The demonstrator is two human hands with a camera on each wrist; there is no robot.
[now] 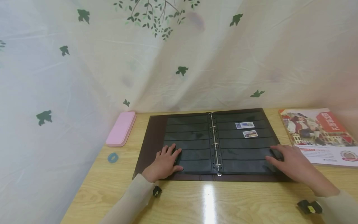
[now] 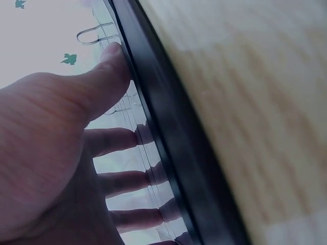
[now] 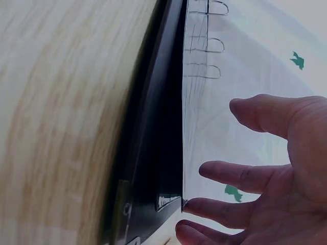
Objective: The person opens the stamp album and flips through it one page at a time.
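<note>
A stamp album (image 1: 193,154) with black strip-pocket pages lies spread on the wooden table, its metal rings (image 1: 215,145) running down the middle. Two stamps, an upper one (image 1: 245,125) and a lower one (image 1: 250,133), sit in pockets of the right page. My left hand (image 1: 162,163) rests with fingers spread on the lower left page, and the left wrist view shows its fingertips meeting their reflections on the glossy sheet. At the lower right edge of the album is my right hand (image 1: 293,161), thumb apart from the fingers and nothing between them; its fingertips (image 3: 191,205) are right at the page edge.
A pink case (image 1: 121,129) stands at the left, with a blue ring-shaped item (image 1: 113,157) in front of it. An illustrated book (image 1: 321,133) lies right of the album. Behind the table hangs a pale curtain (image 1: 156,71) with green leaf prints.
</note>
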